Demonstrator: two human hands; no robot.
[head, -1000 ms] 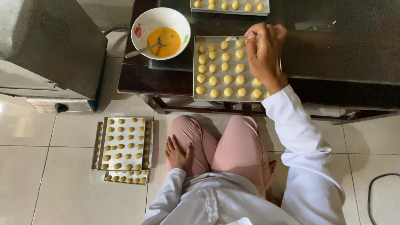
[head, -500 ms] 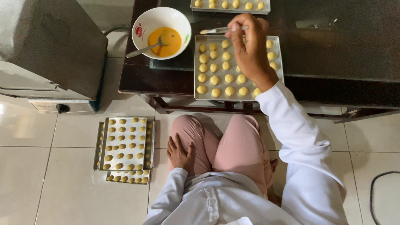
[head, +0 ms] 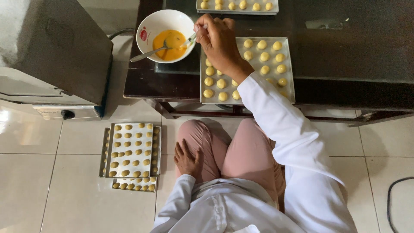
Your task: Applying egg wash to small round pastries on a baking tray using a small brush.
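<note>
Right hand [head: 217, 39] is pinching a thin pale-handled brush [head: 191, 39], fingers closed on the handle. Brush's long axis is slanting down-left, tip pointing into the white round bowl of orange egg wash [head: 165, 36], over its right rim. A metal spoon [head: 148, 53] is resting in the bowl, handle pointing lower-left. Small red label is showing on the bowl's inner left wall. Left hand [head: 186, 158] is lying flat, fingers spread, on the pink-trousered thigh [head: 202, 142], holding nothing. A silver tray of yellow dough balls [head: 269, 64] is sitting just right of the bowl on the dark table [head: 353, 56].
</note>
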